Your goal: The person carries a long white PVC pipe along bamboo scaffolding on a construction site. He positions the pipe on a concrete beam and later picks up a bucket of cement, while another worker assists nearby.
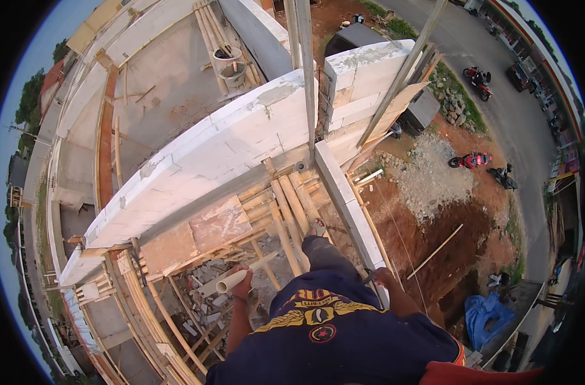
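Pale plastic pipe (264, 261) and its surroundings, seen from above. The pipe lies in the left grip (242, 283), whose fingers are closed around it close to one end. That open, round end projects just to the left of the grip and faces the viewer; the longer part slants away beyond the grip, up and to the right. The right grip (387, 278), well apart to the right, is at the low block wall (347, 196), beside a small dark object; whether it grasps this object or only rests there cannot be told.

Beneath the left grip, far below, broken rubble (209, 314) shows between poles. Beyond the grip and to its left, plywood panels (220, 226) lie over bamboo; beyond it and to its right, bamboo poles (283, 221) run side by side, with the person's foot (318, 226) at their right edge. Farther out past both grips stands a pale block wall (222, 138), curved by the lens, and behind it two buckets (231, 74). To the right of the right grip and below it lie bare reddish earth and a crumpled blue tarpaulin (487, 319); farther beyond, a red motorcycle (474, 160) stands near the road.
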Action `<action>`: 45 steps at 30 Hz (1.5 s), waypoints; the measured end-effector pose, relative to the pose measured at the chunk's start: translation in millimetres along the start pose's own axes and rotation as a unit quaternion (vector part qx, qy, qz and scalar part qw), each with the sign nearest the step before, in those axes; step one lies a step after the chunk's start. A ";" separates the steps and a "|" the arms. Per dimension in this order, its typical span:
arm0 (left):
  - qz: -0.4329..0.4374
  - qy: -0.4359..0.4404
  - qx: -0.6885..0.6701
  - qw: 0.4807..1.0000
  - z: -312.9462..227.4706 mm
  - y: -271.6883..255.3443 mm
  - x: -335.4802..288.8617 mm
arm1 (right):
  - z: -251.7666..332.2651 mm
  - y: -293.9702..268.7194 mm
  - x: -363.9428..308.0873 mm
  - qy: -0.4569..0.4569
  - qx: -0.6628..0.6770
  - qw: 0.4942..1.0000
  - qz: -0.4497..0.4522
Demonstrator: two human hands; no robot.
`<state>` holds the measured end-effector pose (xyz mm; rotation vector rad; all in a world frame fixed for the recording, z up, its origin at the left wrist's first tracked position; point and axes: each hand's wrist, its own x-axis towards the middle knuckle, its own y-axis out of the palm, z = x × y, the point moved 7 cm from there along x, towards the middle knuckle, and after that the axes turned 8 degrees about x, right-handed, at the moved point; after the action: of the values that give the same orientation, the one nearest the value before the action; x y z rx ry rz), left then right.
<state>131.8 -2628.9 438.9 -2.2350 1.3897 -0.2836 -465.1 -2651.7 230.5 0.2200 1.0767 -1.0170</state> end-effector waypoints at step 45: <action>0.097 -0.192 -0.038 0.976 68.5 39.1 476.0 | 330.8 -8.6 127.8 -0.084 -0.249 0.963 -0.054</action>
<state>348.9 -3043.8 322.6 -2.0514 1.4040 0.2593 -253.2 -2928.7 295.4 -0.3303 1.1605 -0.8124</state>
